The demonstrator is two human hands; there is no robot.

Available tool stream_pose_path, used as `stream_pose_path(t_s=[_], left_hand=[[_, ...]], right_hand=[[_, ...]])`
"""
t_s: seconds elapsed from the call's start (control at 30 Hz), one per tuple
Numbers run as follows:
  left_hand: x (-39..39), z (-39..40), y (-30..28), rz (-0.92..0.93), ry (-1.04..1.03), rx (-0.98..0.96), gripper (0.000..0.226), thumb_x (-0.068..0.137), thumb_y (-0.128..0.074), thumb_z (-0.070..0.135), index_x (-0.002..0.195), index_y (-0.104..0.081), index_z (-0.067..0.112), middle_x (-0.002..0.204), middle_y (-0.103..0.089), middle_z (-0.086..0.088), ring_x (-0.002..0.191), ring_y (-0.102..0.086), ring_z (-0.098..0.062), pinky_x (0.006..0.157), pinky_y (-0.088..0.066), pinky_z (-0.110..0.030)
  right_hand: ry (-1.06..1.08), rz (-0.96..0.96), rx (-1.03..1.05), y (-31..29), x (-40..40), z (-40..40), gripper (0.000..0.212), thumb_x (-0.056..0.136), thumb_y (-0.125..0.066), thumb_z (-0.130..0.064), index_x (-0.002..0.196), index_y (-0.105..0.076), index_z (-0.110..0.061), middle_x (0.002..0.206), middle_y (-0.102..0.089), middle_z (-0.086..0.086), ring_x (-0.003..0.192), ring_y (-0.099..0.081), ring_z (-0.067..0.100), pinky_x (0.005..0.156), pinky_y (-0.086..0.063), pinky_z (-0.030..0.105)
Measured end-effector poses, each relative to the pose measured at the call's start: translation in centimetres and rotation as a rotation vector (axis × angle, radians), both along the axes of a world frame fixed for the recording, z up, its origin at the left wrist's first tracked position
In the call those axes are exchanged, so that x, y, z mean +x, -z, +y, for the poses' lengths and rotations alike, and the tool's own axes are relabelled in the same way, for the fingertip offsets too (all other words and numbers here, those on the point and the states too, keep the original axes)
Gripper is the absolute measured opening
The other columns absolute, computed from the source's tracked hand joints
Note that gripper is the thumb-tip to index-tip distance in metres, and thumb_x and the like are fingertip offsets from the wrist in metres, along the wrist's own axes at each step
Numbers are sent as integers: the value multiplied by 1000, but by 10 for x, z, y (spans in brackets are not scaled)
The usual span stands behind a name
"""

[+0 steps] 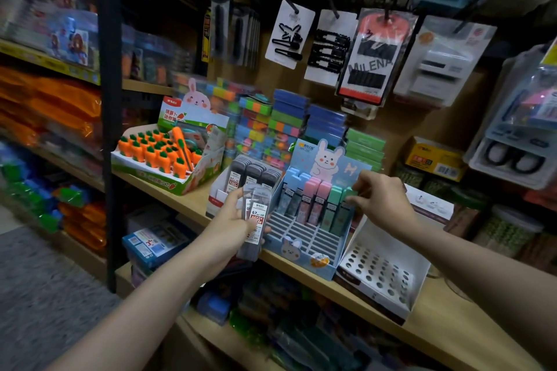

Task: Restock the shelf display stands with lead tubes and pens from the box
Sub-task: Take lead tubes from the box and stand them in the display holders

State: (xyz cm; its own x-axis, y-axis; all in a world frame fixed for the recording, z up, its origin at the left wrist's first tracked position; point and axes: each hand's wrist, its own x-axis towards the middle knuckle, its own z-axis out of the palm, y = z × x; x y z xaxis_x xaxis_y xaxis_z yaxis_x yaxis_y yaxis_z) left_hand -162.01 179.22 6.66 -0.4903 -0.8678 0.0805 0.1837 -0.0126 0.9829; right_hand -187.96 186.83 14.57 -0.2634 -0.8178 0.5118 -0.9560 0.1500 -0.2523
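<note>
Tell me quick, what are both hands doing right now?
Left hand: holding a bundle of grey lead tubes.
Right hand: pinching a green lead tube in the bunny display stand.

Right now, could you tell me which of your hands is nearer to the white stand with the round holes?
Right. The right hand is above the holed white stand, at the green tubes; the left hand, holding grey lead tubes, is further left.

"MILENA" on hairpin card (371, 69); "0.7" on lead tube (256, 220).

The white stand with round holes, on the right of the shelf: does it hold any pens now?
No. Every hole visible in the white stand is dark and empty, with nothing standing in it.
</note>
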Motion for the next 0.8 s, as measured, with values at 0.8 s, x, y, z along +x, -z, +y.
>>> stream_pose_path(t_s=[0.8], left_hand=[[7,1,-5,23,63,-68,23,103,-39,9,120,-48,22,97,-72,2,86,-70,-12,78,-57,-35]], right_hand=[[-337,-34,222,-15,96,-13,44,93,-58,-41,136,-54,-28,117,-67,-11,85,-62,-1,70,-44,13]])
